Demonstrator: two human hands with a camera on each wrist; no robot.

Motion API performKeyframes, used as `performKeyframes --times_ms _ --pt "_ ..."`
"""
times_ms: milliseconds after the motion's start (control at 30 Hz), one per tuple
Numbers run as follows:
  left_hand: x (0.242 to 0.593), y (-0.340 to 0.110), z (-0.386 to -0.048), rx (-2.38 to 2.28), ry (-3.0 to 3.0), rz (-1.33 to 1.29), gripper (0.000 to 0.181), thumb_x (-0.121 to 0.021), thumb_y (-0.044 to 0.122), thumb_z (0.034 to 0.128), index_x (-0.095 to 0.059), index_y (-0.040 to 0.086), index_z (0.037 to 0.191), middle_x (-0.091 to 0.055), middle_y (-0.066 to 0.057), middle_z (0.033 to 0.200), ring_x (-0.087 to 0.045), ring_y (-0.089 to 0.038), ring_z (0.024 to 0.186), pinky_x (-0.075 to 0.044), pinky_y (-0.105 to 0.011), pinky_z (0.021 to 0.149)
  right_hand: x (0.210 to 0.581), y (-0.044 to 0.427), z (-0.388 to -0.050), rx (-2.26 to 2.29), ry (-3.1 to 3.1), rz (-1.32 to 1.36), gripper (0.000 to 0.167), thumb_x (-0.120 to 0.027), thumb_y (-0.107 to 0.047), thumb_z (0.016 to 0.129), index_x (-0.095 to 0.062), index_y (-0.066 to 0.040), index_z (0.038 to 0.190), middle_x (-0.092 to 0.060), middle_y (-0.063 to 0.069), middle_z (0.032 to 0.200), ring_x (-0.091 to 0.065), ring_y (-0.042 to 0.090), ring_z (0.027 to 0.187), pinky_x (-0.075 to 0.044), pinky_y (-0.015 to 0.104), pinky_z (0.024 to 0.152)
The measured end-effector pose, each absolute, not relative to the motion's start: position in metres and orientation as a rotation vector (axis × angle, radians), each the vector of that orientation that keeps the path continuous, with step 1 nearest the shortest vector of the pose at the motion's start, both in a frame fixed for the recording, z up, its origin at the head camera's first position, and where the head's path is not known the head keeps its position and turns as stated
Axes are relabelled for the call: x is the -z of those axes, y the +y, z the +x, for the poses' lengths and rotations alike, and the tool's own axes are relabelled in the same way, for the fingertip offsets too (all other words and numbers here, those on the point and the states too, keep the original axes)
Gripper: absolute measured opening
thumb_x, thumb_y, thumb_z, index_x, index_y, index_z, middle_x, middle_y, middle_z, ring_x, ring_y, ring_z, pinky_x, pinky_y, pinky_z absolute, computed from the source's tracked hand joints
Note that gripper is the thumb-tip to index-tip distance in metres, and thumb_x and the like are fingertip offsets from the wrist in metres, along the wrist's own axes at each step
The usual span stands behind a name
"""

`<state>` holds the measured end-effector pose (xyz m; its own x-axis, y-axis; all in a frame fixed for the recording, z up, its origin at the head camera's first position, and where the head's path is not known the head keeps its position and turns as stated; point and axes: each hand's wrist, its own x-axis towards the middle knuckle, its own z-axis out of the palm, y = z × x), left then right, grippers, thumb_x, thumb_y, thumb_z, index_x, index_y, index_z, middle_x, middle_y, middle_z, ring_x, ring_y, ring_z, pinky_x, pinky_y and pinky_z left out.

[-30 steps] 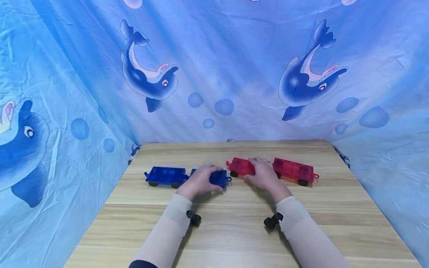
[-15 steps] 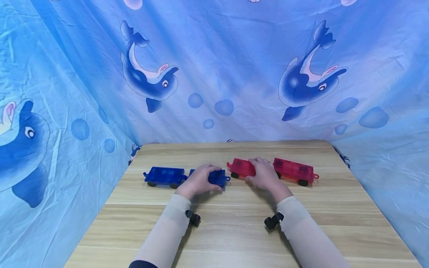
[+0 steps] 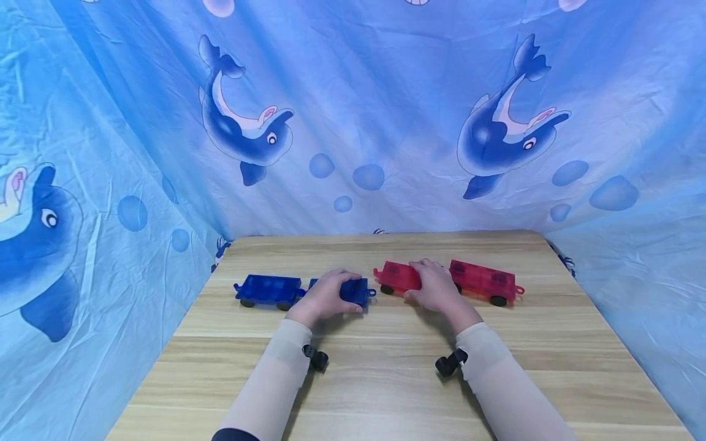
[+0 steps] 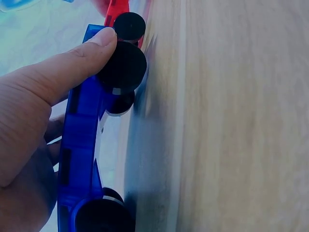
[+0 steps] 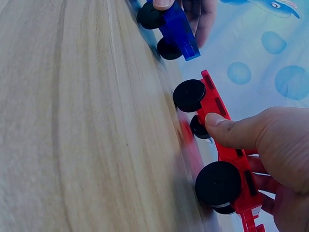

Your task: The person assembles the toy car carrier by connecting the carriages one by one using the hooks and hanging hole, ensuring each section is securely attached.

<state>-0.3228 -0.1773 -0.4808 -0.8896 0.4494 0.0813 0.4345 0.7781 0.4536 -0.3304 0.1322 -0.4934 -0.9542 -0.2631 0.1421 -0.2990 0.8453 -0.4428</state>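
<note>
My left hand (image 3: pixel 326 296) grips the right one of two blue cars (image 3: pixel 355 291), thumb on the near side and fingers over the far side. Behind its left end stands the other blue car (image 3: pixel 271 289), coupled or touching. My right hand (image 3: pixel 437 288) grips the left one of two red cars (image 3: pixel 399 277). The other red car (image 3: pixel 483 281) stands to its right; the joint between them is hidden by the hand. A small gap parts the blue hook loop from the red car's left hook. In the right wrist view, the thumb presses the red car's side (image 5: pixel 223 131).
A wooden table (image 3: pixel 386 380) lies under the cars. Around its back and sides hangs a blue cloth (image 3: pixel 408 135) printed with dolphins and bubbles. A small black device sits on each wrist.
My left hand and both blue cars have shifted slightly to the left, widening the gap to the red cars. My right hand and the red cars have barely moved.
</note>
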Motion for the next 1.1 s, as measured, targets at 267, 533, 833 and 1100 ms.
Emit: performKeyframes --times_ms 267,533,833,1100 --pt "0.4815 -0.1779 -0.3234 -0.746 2.940 0.710 0.081 -0.092 0.048 0.0795 -0.059 0.025 0.150 -0.058 0.000 0.147 -0.051 -0.027 0.139 -0.044 -0.051 0.113 0.4890 0.1315 -0.3277 -0.701 -2.945 0.479 0.085 -0.088 -0.035 0.087 -0.049 -0.007 0.156 -0.053 0.019 0.150 -0.043 0.043 0.142 -0.031 0.064 0.118" --pt "0.4820 -0.1782 -0.3237 -0.772 2.945 0.691 0.080 -0.093 0.046 0.0787 -0.060 0.026 0.149 -0.058 0.001 0.146 -0.052 -0.026 0.137 -0.045 -0.051 0.113 0.4864 0.1310 -0.3263 -0.728 -2.961 0.477 0.086 -0.088 -0.039 0.087 -0.049 -0.007 0.157 -0.048 0.020 0.155 -0.039 0.044 0.146 -0.027 0.067 0.119" --pt "0.4827 -0.1778 -0.3242 -0.768 2.964 0.682 0.081 -0.093 0.048 0.0782 -0.060 0.027 0.149 -0.058 0.000 0.146 -0.052 -0.027 0.138 -0.045 -0.051 0.113 0.4881 0.1305 -0.3261 -0.796 -2.954 0.481 0.087 -0.088 -0.040 0.086 -0.049 -0.007 0.157 -0.053 0.017 0.148 -0.046 0.041 0.140 -0.034 0.066 0.115" --pt "0.4808 -0.1791 -0.3238 -0.812 2.959 0.676 0.080 -0.093 0.044 0.0789 -0.060 0.026 0.149 -0.058 -0.001 0.146 -0.052 -0.029 0.138 -0.045 -0.053 0.113 0.4890 0.1300 -0.3265 -0.783 -2.957 0.515 0.087 -0.091 -0.037 0.082 -0.053 -0.007 0.154 -0.057 0.012 0.139 -0.051 0.036 0.133 -0.041 0.060 0.111"
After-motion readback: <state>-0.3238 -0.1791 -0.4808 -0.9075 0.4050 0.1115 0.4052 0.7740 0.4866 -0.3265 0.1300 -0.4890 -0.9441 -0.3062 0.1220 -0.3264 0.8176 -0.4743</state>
